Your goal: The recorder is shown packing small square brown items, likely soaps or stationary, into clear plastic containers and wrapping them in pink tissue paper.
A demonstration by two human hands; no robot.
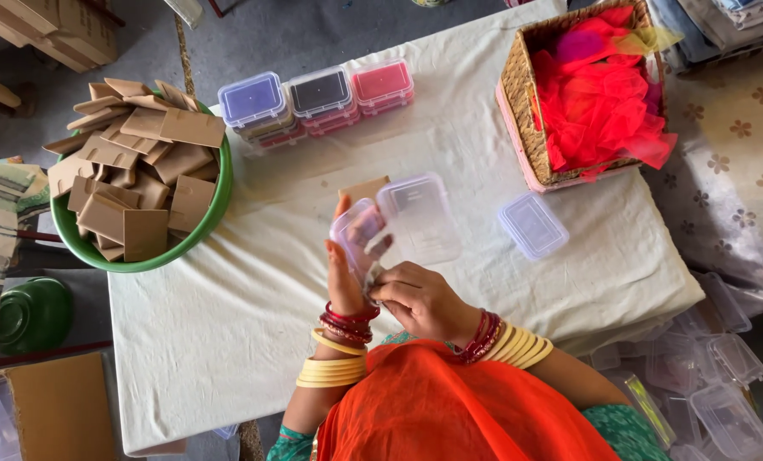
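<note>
Here, nearest the camera, the left hand point(344, 277) stands upright, palm and fingers pressed against a clear box point(357, 235), grasping it above the white cloth point(228, 324). The right hand point(417, 296) sits just beside it, fingers curled and pinching at the box's lower edge. The box's clear lid point(419, 218) stands swung open to the right, and behind the box a brown card point(366, 188) pokes up; whether it lies on the cloth or sits in the box I cannot tell. Both wrists carry red and yellow bangles.

A bit farther right on the cloth lies a second clear box, shut point(532, 224). To the left, a green bowl point(198, 235) hangs over the table edge, heaped with brown cards point(138, 166). Beyond the hands, near the far edge, stand three stacks of filled boxes: blue point(252, 99), dark point(320, 92) and red point(381, 83) on top. At the far right corner a wicker basket point(518, 102) holds red netting point(599, 94). Off the table, bottom right, more clear boxes point(723, 376) lie in a heap
</note>
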